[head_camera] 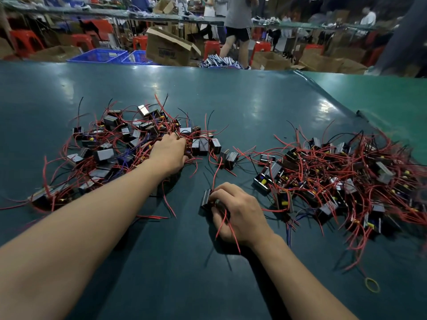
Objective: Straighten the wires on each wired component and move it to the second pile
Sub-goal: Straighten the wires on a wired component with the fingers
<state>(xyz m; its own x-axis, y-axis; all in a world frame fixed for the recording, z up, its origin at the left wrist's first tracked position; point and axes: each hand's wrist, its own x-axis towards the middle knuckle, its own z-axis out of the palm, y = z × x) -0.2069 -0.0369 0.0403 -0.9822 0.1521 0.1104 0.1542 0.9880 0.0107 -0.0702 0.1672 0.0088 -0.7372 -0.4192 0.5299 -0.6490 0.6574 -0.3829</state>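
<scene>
Nearest the camera, a component [206, 199] is gripped by the right hand [240, 211], whose fingers are curled over its dark body on the bench [231, 100]. Red wires [227, 227] from this component are seen passing under the palm and trailing toward the wrist. A yellow rubber band [372, 285] is seen lying right of this hand, near the bench edge.

Farther out, the left hand [169, 153] is laid on the near right edge of the left pile [124, 144]; its fingertips are buried among the red wires, so how far it is closed and whether anything is held cannot be told. The held component is placed between the two piles, nearer than both. The right pile [346, 176] is spread right of the right hand, well apart from the left hand. A few loose components [228, 158] are strung between the piles, beyond the right hand.
</scene>
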